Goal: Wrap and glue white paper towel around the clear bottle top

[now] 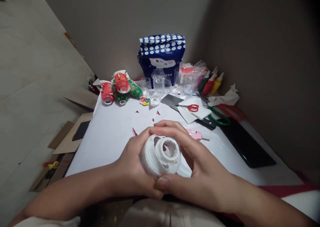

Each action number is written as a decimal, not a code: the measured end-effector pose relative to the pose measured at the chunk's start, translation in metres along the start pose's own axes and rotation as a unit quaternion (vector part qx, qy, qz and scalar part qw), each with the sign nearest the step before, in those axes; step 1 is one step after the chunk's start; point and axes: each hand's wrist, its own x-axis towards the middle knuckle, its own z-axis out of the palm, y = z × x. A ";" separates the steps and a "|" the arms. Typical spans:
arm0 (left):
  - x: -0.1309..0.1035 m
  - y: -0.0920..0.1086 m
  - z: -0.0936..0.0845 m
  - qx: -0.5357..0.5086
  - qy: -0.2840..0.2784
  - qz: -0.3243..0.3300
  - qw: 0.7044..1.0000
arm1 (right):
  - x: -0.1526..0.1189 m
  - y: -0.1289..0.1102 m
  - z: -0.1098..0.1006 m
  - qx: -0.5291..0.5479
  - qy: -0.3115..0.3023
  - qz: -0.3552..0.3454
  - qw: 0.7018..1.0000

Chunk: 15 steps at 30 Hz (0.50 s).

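Note:
Between my two hands, just above the near edge of the table, is a white roll (162, 157) of soft, crinkled strip, wound loosely around an open middle. I cannot tell whether it is paper or cloth. My left hand (135, 167) cups its left side and underside. From the right, my right hand (197, 160) curves over the far side, its thumb pressed near the bottom of the roll. Behind the right fingers lies a pink-handled tool (196, 134) with a thin metal shaft, partly hidden.
Red and green fish-shaped crafts (121, 83) are piled at the back left. A blue bag (161, 60) stands behind clear plastic cups (158, 81). Rightward are paint bottles (208, 85), small red-handled scissors (192, 107), a cleaver (172, 101), larger scissors (220, 123) and a black phone (246, 142).

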 end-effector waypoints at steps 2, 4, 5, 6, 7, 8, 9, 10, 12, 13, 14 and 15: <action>-0.001 -0.001 0.000 0.010 0.008 0.006 1.000 | 0.002 0.000 0.000 0.016 0.003 0.009 1.000; -0.001 -0.003 0.000 0.010 0.015 0.005 1.000 | 0.002 0.000 -0.001 0.029 0.002 0.014 0.999; -0.002 -0.004 0.000 0.009 0.018 0.006 1.000 | 0.002 0.000 -0.001 0.035 0.000 0.014 0.999; -0.002 -0.004 0.000 0.011 0.020 0.008 1.000 | 0.002 0.001 -0.001 0.042 -0.001 0.013 0.999; -0.002 -0.005 0.001 0.015 0.022 0.010 1.000 | 0.002 0.001 -0.002 0.048 0.000 0.013 0.999; -0.003 -0.005 0.002 0.018 0.022 0.015 0.999 | 0.002 0.002 -0.002 0.055 0.001 0.014 0.998; -0.003 -0.005 0.002 0.019 0.021 0.020 0.999 | 0.002 0.002 -0.001 0.062 0.002 0.016 0.998; -0.003 -0.005 0.003 0.017 0.019 0.024 0.999 | 0.002 0.002 -0.001 0.069 0.004 0.017 0.997; -0.002 -0.004 0.003 0.013 0.019 0.030 0.999 | 0.002 0.002 -0.001 0.081 0.006 0.019 0.996; -0.002 -0.004 0.003 0.015 0.021 0.030 0.999 | 0.002 0.002 -0.001 0.085 0.006 0.018 0.996; -0.002 -0.003 0.003 0.018 0.024 0.026 0.999 | 0.003 0.002 -0.001 0.085 0.006 0.016 0.996; -0.001 -0.003 0.003 0.022 0.028 0.020 0.999 | 0.003 0.003 -0.001 0.081 0.006 0.013 0.997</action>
